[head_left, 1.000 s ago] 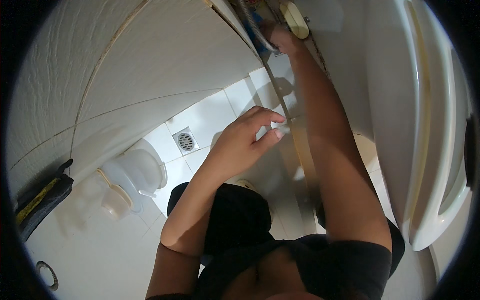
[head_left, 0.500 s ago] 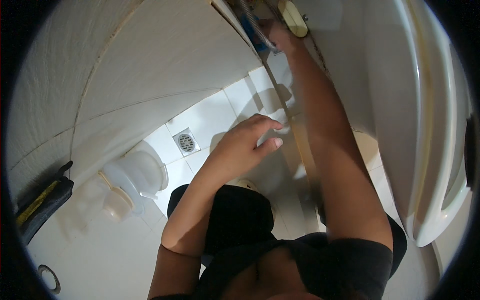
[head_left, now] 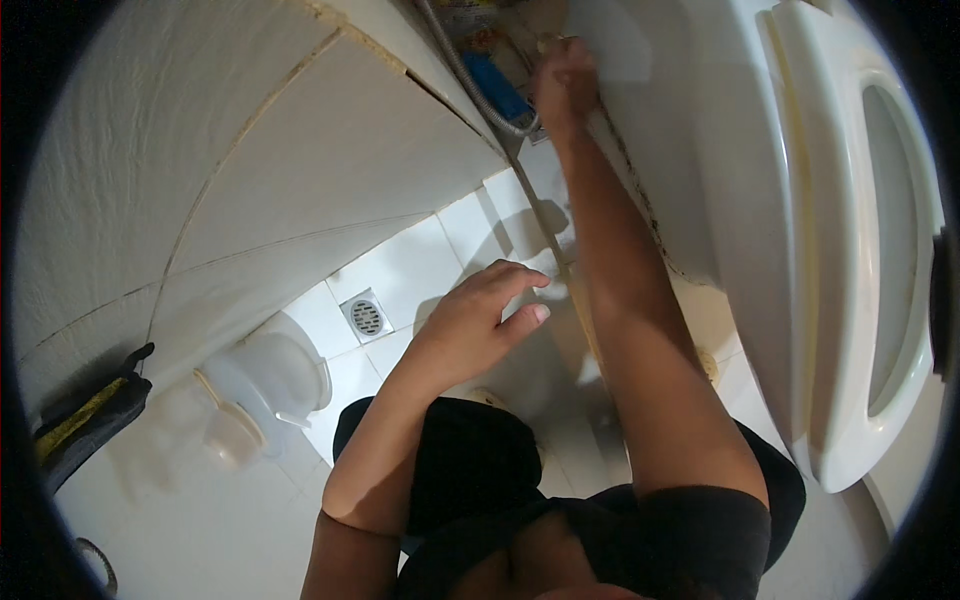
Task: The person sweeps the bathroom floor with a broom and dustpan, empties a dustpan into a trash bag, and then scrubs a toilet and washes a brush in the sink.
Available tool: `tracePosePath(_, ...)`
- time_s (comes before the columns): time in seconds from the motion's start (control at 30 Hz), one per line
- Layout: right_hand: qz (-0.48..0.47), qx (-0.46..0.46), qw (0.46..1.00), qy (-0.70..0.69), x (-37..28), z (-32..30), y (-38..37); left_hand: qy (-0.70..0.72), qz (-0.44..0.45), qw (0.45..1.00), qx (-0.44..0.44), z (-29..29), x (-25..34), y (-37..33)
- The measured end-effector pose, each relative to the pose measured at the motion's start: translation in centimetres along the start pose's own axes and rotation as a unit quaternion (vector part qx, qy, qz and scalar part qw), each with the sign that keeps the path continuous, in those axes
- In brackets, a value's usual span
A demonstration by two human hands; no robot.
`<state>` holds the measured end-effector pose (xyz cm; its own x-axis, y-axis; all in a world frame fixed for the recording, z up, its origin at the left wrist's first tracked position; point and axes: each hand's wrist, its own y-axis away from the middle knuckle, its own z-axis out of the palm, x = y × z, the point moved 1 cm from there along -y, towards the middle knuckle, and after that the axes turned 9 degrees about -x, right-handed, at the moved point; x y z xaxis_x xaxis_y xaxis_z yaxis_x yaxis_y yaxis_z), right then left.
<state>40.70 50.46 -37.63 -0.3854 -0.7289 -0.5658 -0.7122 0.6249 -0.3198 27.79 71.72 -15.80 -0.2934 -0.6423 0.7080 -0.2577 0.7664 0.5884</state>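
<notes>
My right hand (head_left: 566, 82) reaches to the far end, beside a white ceramic wall. Its fingers are curled inward, and a small pale bit (head_left: 545, 43) shows at their edge; what they hold is mostly hidden. Just left of it lie a blue object (head_left: 497, 86), its kind unclear, and a flexible metal hose (head_left: 462, 72). Over the tiled floor hangs my left hand (head_left: 483, 318), palm down, fingers slightly bent and thumb apart, with nothing in it.
A white toilet-like fixture (head_left: 838, 270) takes up the right side. On the floor at left are a floor drain (head_left: 367, 316), a pale basin (head_left: 318, 380) and a dipper (head_left: 236, 430). A black-and-yellow item (head_left: 95, 410) hangs at the left wall. A low ledge (head_left: 575, 300) runs along the middle.
The view has shifted a little. My right hand has moved onto the spot of a pale yellow oval object, which no longer shows. The blue object is more exposed. My left hand keeps its pose.
</notes>
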Motion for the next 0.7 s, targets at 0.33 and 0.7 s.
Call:
tracePosePath(0.33,0.137,-0.097,0.974,-0.150,0.3,-5.1,4.0,-0.124,0.035,0.991,0.041,0.5,1.9,0.0)
tracePosePath(0.7,0.558,-0.025,0.364,-0.746,-6.9,-22.8,19.1,-0.058,-0.088,0.976,0.192,0.7,9.6,6.1)
